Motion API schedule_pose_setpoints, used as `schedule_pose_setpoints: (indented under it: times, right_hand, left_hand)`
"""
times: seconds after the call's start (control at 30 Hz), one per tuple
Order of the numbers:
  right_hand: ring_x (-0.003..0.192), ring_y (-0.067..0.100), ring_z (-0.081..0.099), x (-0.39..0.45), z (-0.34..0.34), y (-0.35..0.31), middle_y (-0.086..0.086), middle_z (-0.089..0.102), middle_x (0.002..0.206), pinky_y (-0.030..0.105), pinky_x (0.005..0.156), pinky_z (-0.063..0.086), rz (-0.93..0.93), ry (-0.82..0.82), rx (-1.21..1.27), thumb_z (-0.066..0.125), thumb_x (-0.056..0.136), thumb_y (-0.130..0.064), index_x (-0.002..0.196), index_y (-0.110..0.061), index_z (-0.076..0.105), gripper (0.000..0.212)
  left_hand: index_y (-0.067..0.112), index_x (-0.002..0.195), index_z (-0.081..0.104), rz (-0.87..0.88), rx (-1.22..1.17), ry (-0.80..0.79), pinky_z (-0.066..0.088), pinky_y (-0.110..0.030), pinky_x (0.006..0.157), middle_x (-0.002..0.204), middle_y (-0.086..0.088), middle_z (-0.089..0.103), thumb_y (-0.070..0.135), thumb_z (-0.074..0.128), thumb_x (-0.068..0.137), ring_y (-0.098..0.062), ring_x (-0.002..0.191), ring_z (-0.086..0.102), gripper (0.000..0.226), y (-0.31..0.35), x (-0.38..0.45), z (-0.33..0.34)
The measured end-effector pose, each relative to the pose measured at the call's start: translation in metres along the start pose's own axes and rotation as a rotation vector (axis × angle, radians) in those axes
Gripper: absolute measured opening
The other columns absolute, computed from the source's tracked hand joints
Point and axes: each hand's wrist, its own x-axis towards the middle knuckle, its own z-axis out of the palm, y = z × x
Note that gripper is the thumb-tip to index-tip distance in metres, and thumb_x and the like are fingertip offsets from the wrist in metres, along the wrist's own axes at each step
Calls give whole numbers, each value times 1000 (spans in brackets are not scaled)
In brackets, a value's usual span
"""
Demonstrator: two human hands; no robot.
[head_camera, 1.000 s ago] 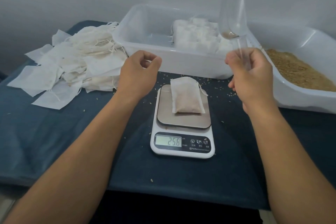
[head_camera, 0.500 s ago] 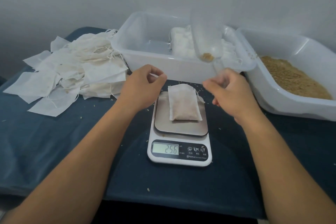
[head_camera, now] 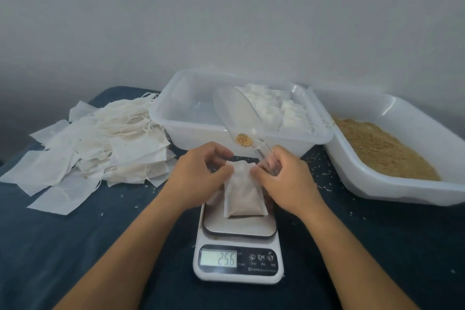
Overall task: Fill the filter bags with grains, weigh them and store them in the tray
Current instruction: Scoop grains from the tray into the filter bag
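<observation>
Both hands are at the small white filter bag [head_camera: 243, 190], which lies on the steel plate of the white digital kitchen scale [head_camera: 238, 241]; the display reads 256. The left hand [head_camera: 201, 175] has its fingers curled at the bag's top left corner, the grip apparently pinching the open mouth. The right hand [head_camera: 285, 178] pinches the opposite top corner and also clamps the handle of the clear plastic scoop [head_camera: 237, 114], which sticks up behind the scale with a small pinch of tan grain in its bowl.

The bag looks light, soft and floppy, its lower half plump with grain. Judging by that, it is best taken by the two top corners so the mouth stays up and nothing spills; squeeze the belly and grain could well work out.

Behind the scale sits the clear plastic storage tray [head_camera: 176, 118], with filled white bags [head_camera: 279, 111] packed in its right half. To the right of the scale, the white plastic tub [head_camera: 392, 191] holds the brown grains [head_camera: 377, 151]. To the left of the scale, a loose heap of empty white filter bags [head_camera: 95, 143] sprawls, strings tangled.

The worktop is covered in dark blue cloth [head_camera: 75, 246], soft and slightly wrinkled, peppered with stray grains around the scale. A plain pale wall stands behind.
</observation>
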Motion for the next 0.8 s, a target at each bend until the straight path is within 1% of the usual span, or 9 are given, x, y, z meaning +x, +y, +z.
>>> schedule_pose_setpoints:
  times: [0.07, 0.13, 0.17, 0.27, 0.37, 0.43, 0.53, 0.63, 0.8]
  right_hand:
    - [54, 11, 46, -2, -6, -5, 0, 52, 63, 25, 56, 46, -20, 26, 117, 81, 86, -31, 72, -13, 42, 45]
    - [64, 32, 53, -6, -14, -12, 11, 51, 67, 43, 63, 52, -59, 31, 228, 81, 86, -31, 70, -17, 39, 47]
    - [64, 37, 52, -8, -18, -15, 14, 49, 67, 45, 62, 53, -86, 29, 281, 80, 86, -31, 70, -18, 38, 48]
    - [59, 41, 49, -13, -27, -22, 20, 48, 68, 43, 57, 51, -132, 39, 395, 78, 82, -35, 71, -13, 40, 46]
    - [58, 38, 52, -14, -32, -22, 30, 52, 75, 37, 52, 50, -119, 65, 443, 79, 78, -44, 79, 0, 47, 54]
    - [57, 18, 61, -13, -34, -23, 24, 59, 79, 23, 53, 50, -87, 109, 468, 78, 75, -51, 88, 3, 55, 60]
    - [52, 9, 61, -9, -38, -25, 2, 64, 71, 18, 50, 51, -38, 257, 495, 75, 73, -63, 92, -31, 69, 37]
    - [50, 11, 57, -4, -44, -19, 10, 59, 72, 18, 49, 49, 18, 430, 548, 74, 74, -66, 89, -35, 68, 35]
    - [47, 7, 60, -1, -50, -15, -5, 66, 67, 17, 52, 50, 80, 514, 544, 70, 79, -63, 88, -44, 66, 22]
  left_hand:
    - [47, 103, 68, 48, -88, -22, 55, -28, 67, 93, 23, 70, 47, 71, 81, 1, 66, 58, 22, 7, -3, -2]
    - [49, 112, 66, 69, -252, -125, 62, -39, 72, 101, 16, 72, 57, 72, 76, -10, 72, 59, 37, 14, -5, -5]
    - [50, 117, 64, 75, -313, -198, 61, -40, 76, 106, 13, 74, 58, 75, 76, -14, 79, 65, 43, 17, -5, -6]
    - [50, 122, 61, 110, -339, -318, 59, -31, 84, 112, 8, 75, 52, 79, 80, -13, 98, 73, 46, 23, -3, -8]
    - [35, 100, 73, 182, -296, -261, 50, -34, 71, 92, 2, 75, 46, 75, 81, -15, 78, 65, 22, 33, 5, -8]
    - [31, 88, 73, 203, -271, -223, 47, -33, 66, 81, 1, 70, 47, 73, 80, -15, 70, 58, 19, 41, 12, -12]
    - [33, 85, 71, 222, -134, -110, 45, -15, 58, 70, 14, 66, 41, 76, 83, -1, 58, 55, 10, 55, 30, -26]
    - [32, 82, 69, 236, 42, 42, 39, -8, 54, 65, 23, 64, 29, 74, 91, 3, 52, 50, 11, 73, 57, -40]
    - [33, 88, 67, 208, 271, 74, 38, -9, 52, 78, 18, 66, 34, 62, 97, 4, 65, 57, 10, 100, 104, -40]
